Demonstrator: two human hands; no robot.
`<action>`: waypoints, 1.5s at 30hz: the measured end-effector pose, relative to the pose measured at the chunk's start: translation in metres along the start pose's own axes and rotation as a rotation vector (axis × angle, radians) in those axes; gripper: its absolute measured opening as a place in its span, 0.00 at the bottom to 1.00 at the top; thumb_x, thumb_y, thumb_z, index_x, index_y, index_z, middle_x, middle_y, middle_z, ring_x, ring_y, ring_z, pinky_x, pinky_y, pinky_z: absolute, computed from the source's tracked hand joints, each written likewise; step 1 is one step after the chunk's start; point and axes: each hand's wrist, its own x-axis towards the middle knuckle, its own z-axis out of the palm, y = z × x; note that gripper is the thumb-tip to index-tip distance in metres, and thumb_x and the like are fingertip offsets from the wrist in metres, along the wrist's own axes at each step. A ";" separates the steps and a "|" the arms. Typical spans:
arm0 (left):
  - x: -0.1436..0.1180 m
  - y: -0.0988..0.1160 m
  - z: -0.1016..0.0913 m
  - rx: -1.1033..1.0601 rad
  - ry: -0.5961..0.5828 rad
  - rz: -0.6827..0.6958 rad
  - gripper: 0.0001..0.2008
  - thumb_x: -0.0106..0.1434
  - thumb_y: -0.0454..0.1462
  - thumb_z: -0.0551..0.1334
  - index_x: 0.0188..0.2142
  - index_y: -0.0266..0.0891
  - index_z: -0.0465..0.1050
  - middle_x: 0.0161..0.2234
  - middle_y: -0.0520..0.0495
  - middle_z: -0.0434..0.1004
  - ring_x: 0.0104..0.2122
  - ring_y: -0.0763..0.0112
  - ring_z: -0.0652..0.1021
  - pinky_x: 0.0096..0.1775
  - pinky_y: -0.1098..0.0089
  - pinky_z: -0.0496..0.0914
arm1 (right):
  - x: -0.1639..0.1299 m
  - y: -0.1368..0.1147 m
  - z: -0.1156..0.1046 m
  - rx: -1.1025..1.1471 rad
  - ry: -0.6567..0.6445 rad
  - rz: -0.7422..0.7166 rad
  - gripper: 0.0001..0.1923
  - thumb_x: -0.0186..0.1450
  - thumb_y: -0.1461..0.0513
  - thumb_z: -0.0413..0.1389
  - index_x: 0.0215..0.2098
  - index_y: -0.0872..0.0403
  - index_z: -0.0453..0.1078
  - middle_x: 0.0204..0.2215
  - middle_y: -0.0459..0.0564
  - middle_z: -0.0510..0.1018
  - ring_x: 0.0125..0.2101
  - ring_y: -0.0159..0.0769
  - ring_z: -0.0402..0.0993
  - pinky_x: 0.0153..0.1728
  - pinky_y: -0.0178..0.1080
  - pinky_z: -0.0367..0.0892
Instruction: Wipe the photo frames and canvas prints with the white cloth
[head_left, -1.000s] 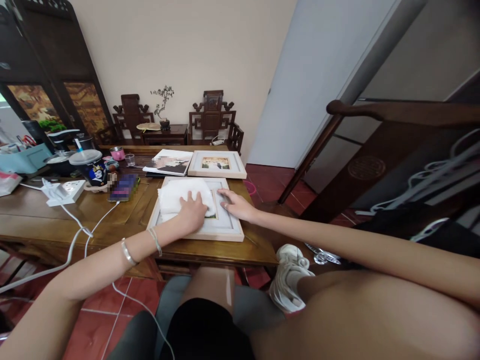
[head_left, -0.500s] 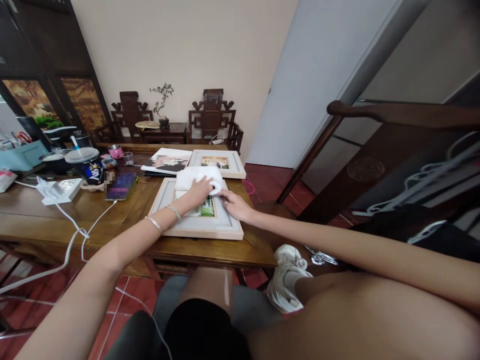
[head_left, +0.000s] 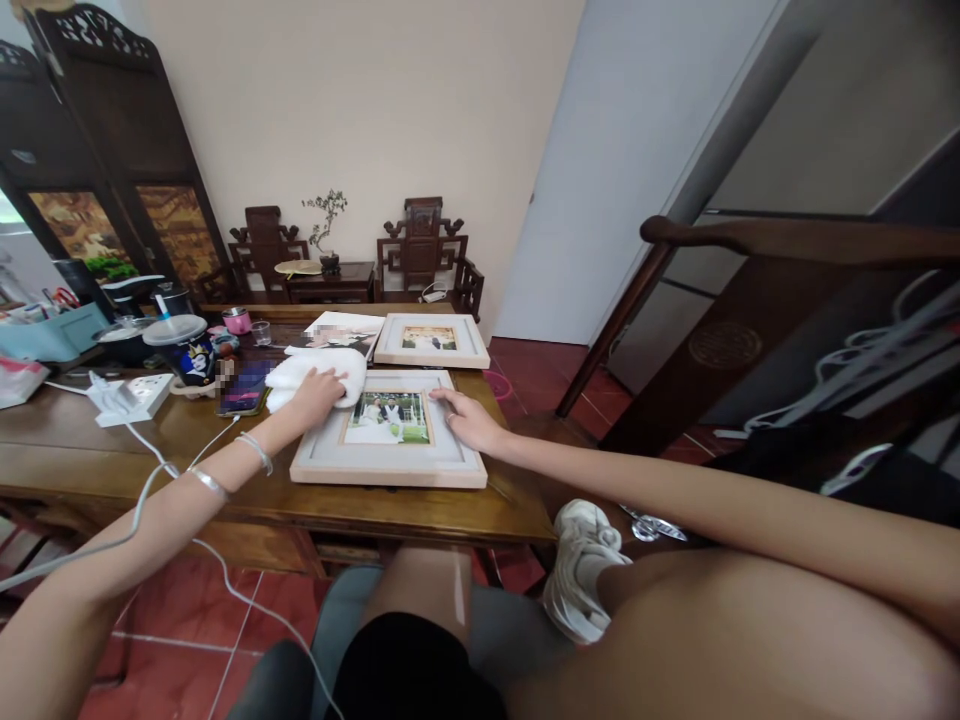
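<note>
Cloth (head_left: 289, 372), white and bunched, under left hand (head_left: 319, 397), palm down, fingers curled over it and holding it, at upper left corner of near frame (head_left: 390, 478), partly past the edge, just beside phone (head_left: 244, 390). Right hand (head_left: 469, 418) on right border of near frame, fingers loosely extended, grip wide, tips by right edge of photo (head_left: 388, 418). Near frame flat on wooden table (head_left: 232, 450), close to front edge. Second frame (head_left: 472, 357) just behind; cup (head_left: 184, 350), power strip (head_left: 146, 395) farther left.
</note>
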 end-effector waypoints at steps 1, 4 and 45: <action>-0.007 0.001 -0.001 -0.003 -0.004 -0.001 0.19 0.62 0.22 0.52 0.43 0.34 0.78 0.55 0.32 0.74 0.57 0.56 0.73 0.57 0.55 0.65 | 0.000 0.000 0.000 -0.004 0.002 -0.003 0.30 0.55 0.76 0.47 0.53 0.56 0.73 0.58 0.56 0.74 0.62 0.44 0.66 0.66 0.53 0.53; -0.033 0.015 -0.012 -0.003 -0.053 0.013 0.18 0.60 0.21 0.53 0.42 0.33 0.78 0.52 0.32 0.76 0.52 0.57 0.77 0.55 0.59 0.67 | -0.001 0.004 0.000 -0.016 0.000 -0.020 0.30 0.55 0.76 0.48 0.53 0.56 0.73 0.58 0.57 0.73 0.64 0.44 0.62 0.67 0.52 0.51; -0.107 0.092 -0.020 -0.088 -0.082 0.067 0.20 0.57 0.26 0.55 0.48 0.26 0.76 0.61 0.25 0.65 0.62 0.49 0.67 0.63 0.57 0.60 | -0.007 0.012 0.001 -0.040 -0.010 -0.084 0.30 0.55 0.74 0.49 0.55 0.54 0.71 0.60 0.55 0.71 0.66 0.45 0.57 0.68 0.53 0.50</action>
